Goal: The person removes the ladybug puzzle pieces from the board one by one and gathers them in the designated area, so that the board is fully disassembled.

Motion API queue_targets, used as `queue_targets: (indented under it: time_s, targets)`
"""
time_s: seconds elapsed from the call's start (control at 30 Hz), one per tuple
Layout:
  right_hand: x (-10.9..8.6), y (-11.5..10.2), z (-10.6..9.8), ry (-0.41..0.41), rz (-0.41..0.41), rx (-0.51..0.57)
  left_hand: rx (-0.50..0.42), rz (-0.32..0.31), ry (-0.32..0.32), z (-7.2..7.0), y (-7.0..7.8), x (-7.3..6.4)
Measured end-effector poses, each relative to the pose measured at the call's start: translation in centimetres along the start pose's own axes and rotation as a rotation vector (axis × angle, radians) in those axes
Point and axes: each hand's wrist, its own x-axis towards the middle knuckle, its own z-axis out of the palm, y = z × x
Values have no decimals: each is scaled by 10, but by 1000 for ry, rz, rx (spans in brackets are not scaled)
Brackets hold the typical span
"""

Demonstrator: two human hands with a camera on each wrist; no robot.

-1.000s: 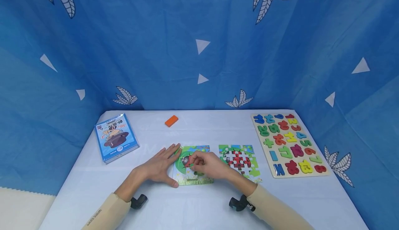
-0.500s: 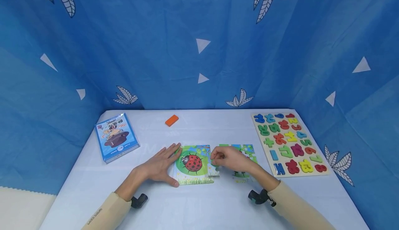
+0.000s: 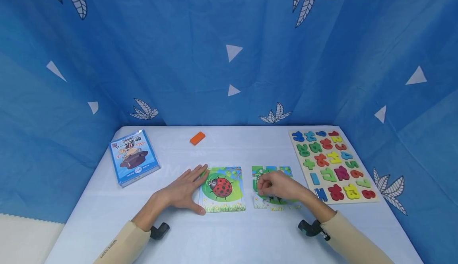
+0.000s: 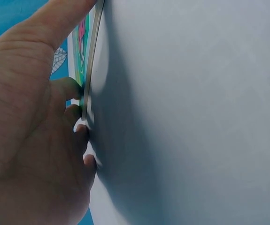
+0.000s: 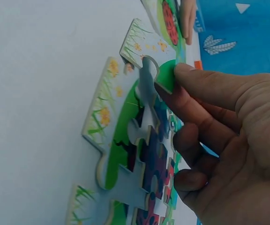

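Note:
My left hand (image 3: 183, 189) lies spread on the white table, fingertips and thumb touching the left edge of a square ladybug picture board (image 3: 220, 206). In the left wrist view, the fingers (image 4: 81, 138) meet the board's thin edge (image 4: 93, 61). To the right is a partly joined ladybug jigsaw (image 3: 277, 207), with my right hand (image 3: 280, 185) over its left part. Thumb and forefinger pinch a green jigsaw piece (image 5: 166, 76), tilted above the others. A grassy corner piece (image 5: 139, 42) lies beside it at the jigsaw's near left. The hand hides part of the jigsaw.
A wooden board (image 3: 310, 182) of coloured numbers and letters lies at the right. At the left sits a blue box (image 3: 134, 156) with a cartoon hat. An orange block (image 3: 197, 138) is at the back. Blue curtains (image 3: 193, 57) surround the table.
My right hand has moved right, from over the picture board to over the jigsaw. The corner piece it carried between the two now lies at the jigsaw's lower left. The left hand stays put.

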Motion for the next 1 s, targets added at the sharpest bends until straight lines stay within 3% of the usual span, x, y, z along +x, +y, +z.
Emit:
queue_targets:
  time_s: [0.6,1.0]
  targets:
    - [3,5,13,90,15,-114,-7,-15,-13,1,1,0]
    - [3,6,13,94,-4,-139,8,-7,-10,1,-1,2]
